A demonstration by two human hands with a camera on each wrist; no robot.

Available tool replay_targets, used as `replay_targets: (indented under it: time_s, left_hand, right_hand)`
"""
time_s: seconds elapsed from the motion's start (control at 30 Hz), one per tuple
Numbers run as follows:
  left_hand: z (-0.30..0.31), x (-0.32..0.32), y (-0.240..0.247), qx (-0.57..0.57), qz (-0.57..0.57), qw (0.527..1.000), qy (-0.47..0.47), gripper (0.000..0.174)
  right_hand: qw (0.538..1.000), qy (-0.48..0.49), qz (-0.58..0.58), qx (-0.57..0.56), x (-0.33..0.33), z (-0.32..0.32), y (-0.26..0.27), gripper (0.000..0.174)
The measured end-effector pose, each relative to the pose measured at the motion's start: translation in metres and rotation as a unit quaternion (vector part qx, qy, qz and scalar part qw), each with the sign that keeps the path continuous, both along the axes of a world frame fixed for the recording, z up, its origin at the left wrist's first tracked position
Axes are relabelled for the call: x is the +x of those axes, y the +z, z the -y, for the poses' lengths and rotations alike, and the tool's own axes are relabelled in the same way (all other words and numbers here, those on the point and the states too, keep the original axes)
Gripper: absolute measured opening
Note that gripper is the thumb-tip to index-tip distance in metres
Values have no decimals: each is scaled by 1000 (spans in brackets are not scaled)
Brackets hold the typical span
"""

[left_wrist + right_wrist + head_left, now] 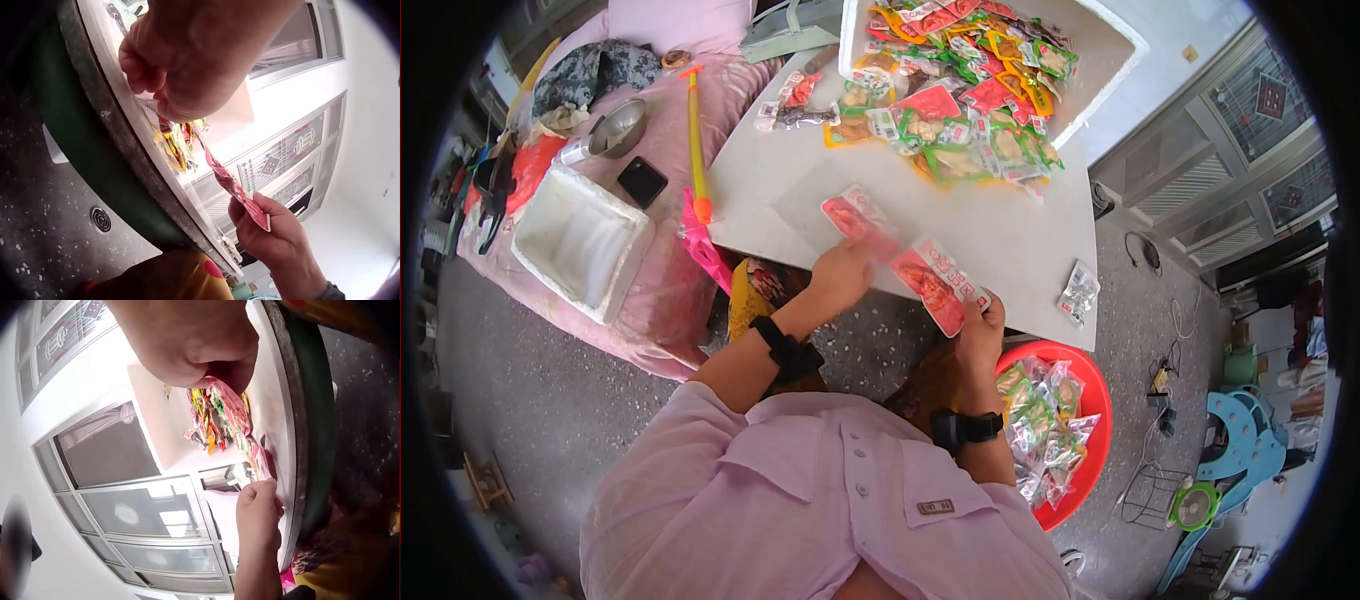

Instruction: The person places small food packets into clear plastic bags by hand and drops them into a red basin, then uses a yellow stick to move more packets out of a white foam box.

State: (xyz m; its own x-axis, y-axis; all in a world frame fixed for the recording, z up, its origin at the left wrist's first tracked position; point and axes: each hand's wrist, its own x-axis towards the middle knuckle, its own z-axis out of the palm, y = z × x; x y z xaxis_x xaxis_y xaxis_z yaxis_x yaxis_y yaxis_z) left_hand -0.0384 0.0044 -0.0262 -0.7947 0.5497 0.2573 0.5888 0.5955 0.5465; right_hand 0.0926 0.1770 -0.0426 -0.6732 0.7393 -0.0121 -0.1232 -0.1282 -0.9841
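Observation:
My left hand [843, 275], slightly blurred, pinches the near end of a red-and-clear snack packet [852, 212] above the table's front edge. Another red snack packet [935, 285], with food pictured on its front, is gripped at its lower right corner by my right hand [980, 330]. The two packets are side by side and tilted. From the left wrist, that right-hand packet [234, 184] appears nearly edge-on, with the thumb along it. Fingers of the left hand [257, 512] look curled at a packet's end in the right wrist view.
A white foam box [1100, 75] spills colourful packets [945, 130] onto the pale table [745, 215]. One silver packet [1079, 292] lies near the right edge. Below stands a red basin [1100, 400] of packets. Left, a pink-covered bed [675, 330] bears another foam box [550, 285] and a phone [642, 182].

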Motion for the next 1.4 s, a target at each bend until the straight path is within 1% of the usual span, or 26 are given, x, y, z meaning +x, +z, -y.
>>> replay_targets:
  time_s: [0.2,0.3,0.37,0.4,0.5,0.57,0.67,0.7,0.8,0.9,1.0,1.03,1.1,1.2,1.3,1.4]
  left_hand:
    - [-4,-2,-8,-22,-64,998,-17,16]
    - [-5,-5,-11,-50,-75,995,-30,15]
    - [-5,-5,-8,-62,-49,997,-21,14]
    - [-5,-4,-3,-68,-35,997,-17,14]
    - [-3,1,15,5,-7,1000,-14,14]
    - [-2,2,21,32,-20,999,-19,13]
    - [-5,0,13,55,-38,998,-18,13]
    - [-5,0,14,59,-45,997,-16,13]
    - [-9,4,24,16,10,1000,-9,12]
    - [-14,4,17,3,4,1000,-7,12]
    - [-15,6,14,19,-13,1000,-7,11]
    - [-13,6,13,18,-20,1000,-12,11]
    - [-10,6,11,18,-34,999,-22,11]
    - [-7,8,8,39,-25,998,-31,10]
    - [-9,7,5,12,-2,999,-40,11]
    - [-9,8,12,12,26,998,-47,12]
  right_hand:
    - [996,-9,15,82,-8,9,-4,20]
    - [993,-20,30,111,-10,18,1,20]
    - [990,-33,33,135,-10,21,0,20]
    - [990,-20,33,134,-10,21,-1,21]
    - [992,7,44,119,-9,22,-4,21]
    - [993,11,63,96,-9,23,-3,20]
    - [998,13,7,61,-17,22,-11,20]
    - [998,22,5,51,-21,23,-10,19]
    - [999,52,-5,15,-39,27,-10,18]
    - [994,98,-26,-44,-66,34,-16,15]
    - [985,145,-12,-88,-84,40,-19,16]
    - [982,178,40,-44,-84,39,-17,16]
    - [959,241,144,46,-79,32,-7,18]
    - [950,236,189,75,-69,28,19,17]
    - [953,246,174,-8,-75,28,17,16]
    - [929,317,193,0,-84,32,11,15]
